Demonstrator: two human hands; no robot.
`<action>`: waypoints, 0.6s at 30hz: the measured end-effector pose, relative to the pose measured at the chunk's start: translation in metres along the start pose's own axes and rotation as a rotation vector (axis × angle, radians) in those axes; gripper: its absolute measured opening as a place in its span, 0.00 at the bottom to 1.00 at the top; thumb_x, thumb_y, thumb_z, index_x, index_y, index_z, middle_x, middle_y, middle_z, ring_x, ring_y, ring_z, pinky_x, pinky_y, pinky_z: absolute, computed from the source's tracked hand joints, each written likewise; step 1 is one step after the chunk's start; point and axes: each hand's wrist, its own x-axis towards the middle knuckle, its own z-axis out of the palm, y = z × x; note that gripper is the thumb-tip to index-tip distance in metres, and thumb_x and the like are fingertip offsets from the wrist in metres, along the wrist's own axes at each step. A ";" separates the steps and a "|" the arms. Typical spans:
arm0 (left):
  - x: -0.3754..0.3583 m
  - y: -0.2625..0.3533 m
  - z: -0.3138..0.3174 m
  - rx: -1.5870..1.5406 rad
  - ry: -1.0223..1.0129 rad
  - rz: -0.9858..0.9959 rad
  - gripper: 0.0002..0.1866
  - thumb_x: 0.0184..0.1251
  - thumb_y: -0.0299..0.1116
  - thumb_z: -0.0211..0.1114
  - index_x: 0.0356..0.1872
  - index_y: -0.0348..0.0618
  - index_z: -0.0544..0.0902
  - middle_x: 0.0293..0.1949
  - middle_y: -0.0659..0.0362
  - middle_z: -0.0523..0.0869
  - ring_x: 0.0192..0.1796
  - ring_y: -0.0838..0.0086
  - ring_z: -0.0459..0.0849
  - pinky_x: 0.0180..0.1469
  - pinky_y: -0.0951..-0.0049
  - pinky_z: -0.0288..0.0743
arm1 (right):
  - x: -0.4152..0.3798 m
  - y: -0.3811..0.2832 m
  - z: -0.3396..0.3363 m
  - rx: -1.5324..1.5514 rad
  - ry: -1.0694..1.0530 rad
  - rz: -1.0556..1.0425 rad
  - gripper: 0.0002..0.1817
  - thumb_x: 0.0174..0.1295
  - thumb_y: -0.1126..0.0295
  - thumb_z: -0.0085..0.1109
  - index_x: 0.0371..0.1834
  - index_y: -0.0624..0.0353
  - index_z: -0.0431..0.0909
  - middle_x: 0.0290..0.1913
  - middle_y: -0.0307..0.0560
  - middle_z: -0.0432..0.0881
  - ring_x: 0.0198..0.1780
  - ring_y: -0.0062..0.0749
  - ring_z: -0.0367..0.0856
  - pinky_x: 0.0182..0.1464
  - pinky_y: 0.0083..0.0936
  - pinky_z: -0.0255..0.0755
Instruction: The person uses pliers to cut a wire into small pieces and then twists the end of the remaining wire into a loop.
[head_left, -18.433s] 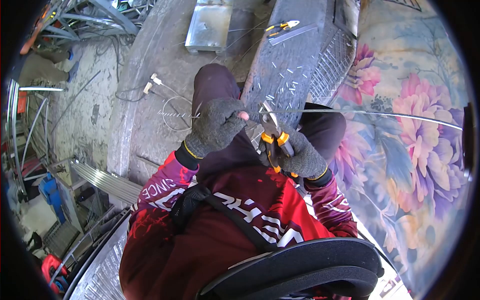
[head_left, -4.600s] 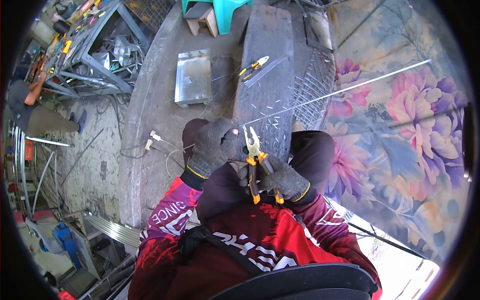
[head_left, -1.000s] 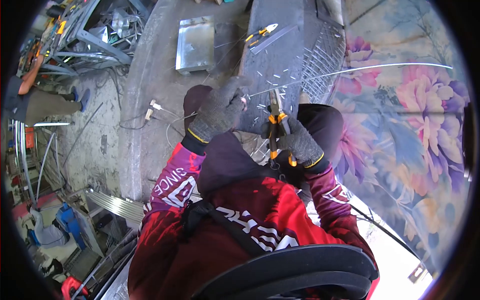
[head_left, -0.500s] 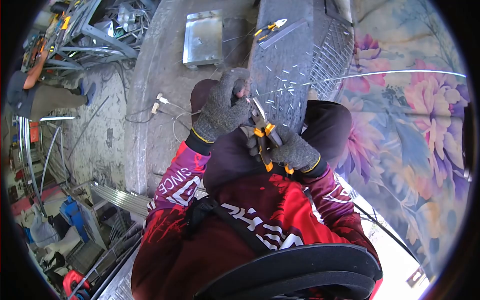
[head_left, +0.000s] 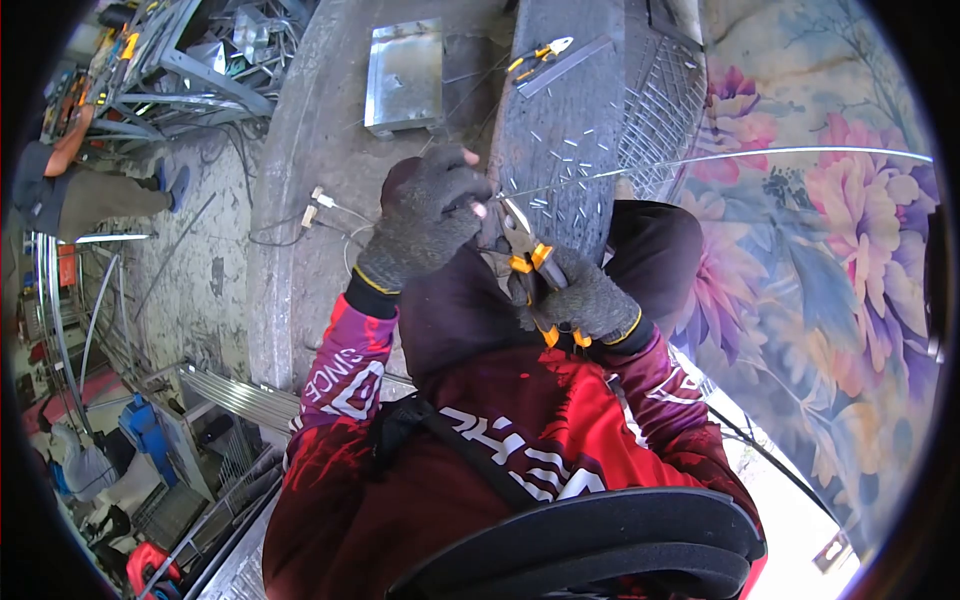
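Note:
My right hand (head_left: pixel 590 298), in a grey knit glove, is wrapped round pliers (head_left: pixel 522 238) with black and orange handles. Their jaws point up and left, meeting a long thin metal wire (head_left: pixel 690 160) near its left end. My left hand (head_left: pixel 428 215), gloved with bare fingertips, is curled at that end just left of the jaws. Its index finger is lifted, while the thumb and other fingers close round the wire; the exact grip is partly hidden. Short cut wire pieces (head_left: pixel 568 170) lie scattered on the dark board (head_left: pixel 550 115) beyond the hands.
Another pair of pliers (head_left: pixel 540 55) and a flat metal strip (head_left: pixel 565 68) lie farther up the board. A metal box (head_left: pixel 405 75) stands to the left, wire mesh (head_left: pixel 660 110) to the right. A flowered sheet (head_left: pixel 820 250) spreads at right. Another person (head_left: pixel 90 185) is at far left.
My left hand has shifted a little left and down, and its index finger has lifted. The pliers have moved slightly right, still in my right hand.

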 end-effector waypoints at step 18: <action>0.007 0.019 -0.005 -0.065 0.072 -0.053 0.13 0.67 0.37 0.64 0.42 0.36 0.86 0.39 0.48 0.88 0.42 0.50 0.86 0.47 0.57 0.79 | -0.015 -0.017 0.008 0.016 -0.071 -0.120 0.36 0.50 0.80 0.65 0.67 0.65 0.68 0.42 0.48 0.82 0.39 0.33 0.84 0.41 0.27 0.78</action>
